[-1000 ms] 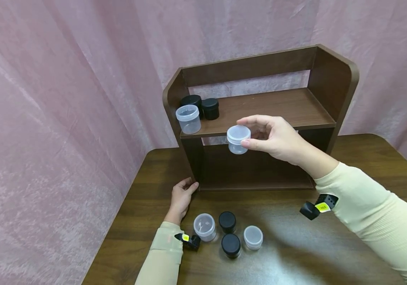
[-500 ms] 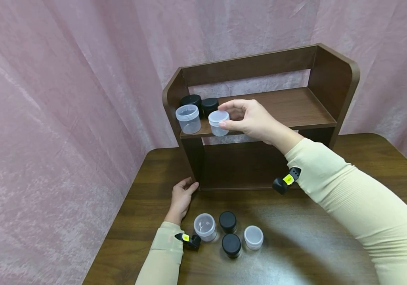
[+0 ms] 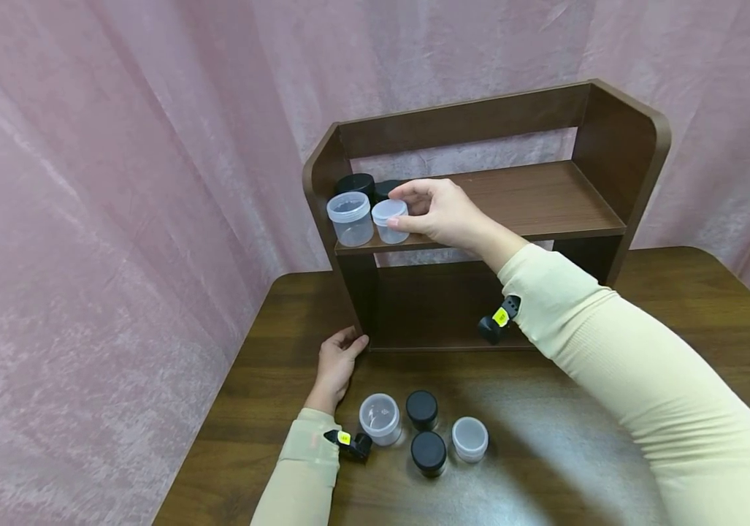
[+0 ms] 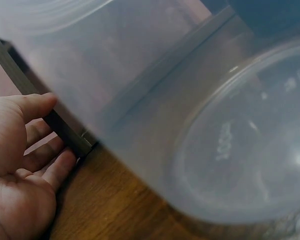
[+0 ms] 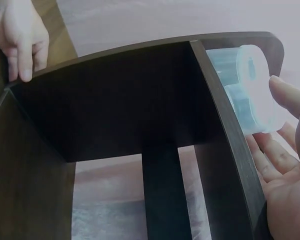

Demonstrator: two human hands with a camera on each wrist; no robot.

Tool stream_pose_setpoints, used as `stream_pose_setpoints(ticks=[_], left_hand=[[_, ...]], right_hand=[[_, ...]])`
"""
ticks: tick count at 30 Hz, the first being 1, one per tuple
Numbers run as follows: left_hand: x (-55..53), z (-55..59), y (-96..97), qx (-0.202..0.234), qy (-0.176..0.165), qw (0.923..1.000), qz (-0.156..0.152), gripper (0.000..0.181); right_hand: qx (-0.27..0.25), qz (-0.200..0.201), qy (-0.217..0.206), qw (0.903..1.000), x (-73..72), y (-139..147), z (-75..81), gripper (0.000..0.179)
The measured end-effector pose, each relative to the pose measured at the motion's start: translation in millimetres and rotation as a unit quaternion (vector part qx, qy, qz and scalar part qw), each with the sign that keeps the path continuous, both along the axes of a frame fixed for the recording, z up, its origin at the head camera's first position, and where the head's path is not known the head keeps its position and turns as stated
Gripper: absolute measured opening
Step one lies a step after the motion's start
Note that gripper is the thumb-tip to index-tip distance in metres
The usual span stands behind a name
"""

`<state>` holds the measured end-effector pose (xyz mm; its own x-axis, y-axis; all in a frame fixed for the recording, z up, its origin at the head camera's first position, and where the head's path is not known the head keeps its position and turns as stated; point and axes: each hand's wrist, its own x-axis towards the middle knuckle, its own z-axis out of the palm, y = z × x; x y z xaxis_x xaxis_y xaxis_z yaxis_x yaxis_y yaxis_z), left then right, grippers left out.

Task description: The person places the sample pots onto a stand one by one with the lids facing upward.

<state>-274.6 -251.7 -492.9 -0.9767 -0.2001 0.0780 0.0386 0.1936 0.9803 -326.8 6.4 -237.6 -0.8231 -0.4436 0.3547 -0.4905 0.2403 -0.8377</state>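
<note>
My right hand [image 3: 447,212] pinches a small clear plastic jar [image 3: 388,210] with a whitish lid between thumb and fingers. The jar is upright at the front edge of the upper board of a brown wooden shelf [image 3: 513,197]. Right beside it, on the left, stands a larger clear jar [image 3: 352,225]. Behind them, two black-lidded jars [image 3: 355,183] are partly hidden. Low on the shelf's left side panel, my left hand [image 3: 337,365] grips the front edge, thumb on one side and fingers on the other, as the left wrist view also shows.
On the table in front of the shelf stand a larger clear jar [image 3: 380,420], two black-lidded jars [image 3: 429,453] and a small clear jar [image 3: 469,440]. A clear jar wall [image 4: 140,75] fills much of the left wrist view. Pink curtain [image 3: 151,183] hangs behind.
My right hand has carried the small clear jar left from in front of the shelf's middle to the upper board, next to the larger clear jar. The left hand has stayed in place.
</note>
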Motion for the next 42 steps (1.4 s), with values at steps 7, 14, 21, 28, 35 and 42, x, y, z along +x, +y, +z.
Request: stream_pose_setpoints(ticks=[7,14,21,28,35,42], left_hand=[[-3.6,-4.9,-2.6,0.004,0.007,1.0,0.0,0.048],[-3.2,-5.0,-2.8,-0.001,0.003,1.0,0.004,0.046],[-4.0,-3.2,-2.4,0.003,0.006,1.0,0.003,0.048],[-3.7,-2.5,-4.8,-0.001,0.003,1.0,-0.001,0.048],[-6.3,-2.4,-5.0,0.008,0.004,1.0,0.004,0.048],[-6.3,-3.5,-4.1,0.011,0.0,0.9999,0.001,0.049]], right_hand=[[-0.032,-0.002,-0.027,0.9991,-1.1,-5.8,-1.6,0.047],[-0.043,0.002,-0.059,0.9973,-2.8,-5.1,-3.2,0.048],[-0.048,0.006,-0.084,0.9953,-4.8,-4.5,-1.1,0.05],[-0.034,-0.004,-0.088,0.9955,-4.0,-6.2,1.1,0.051],[-0.023,-0.005,-0.081,0.9965,-5.5,-9.4,2.8,0.052],[-0.019,-0.007,-0.08,0.9966,-5.3,-8.5,1.8,0.052]])
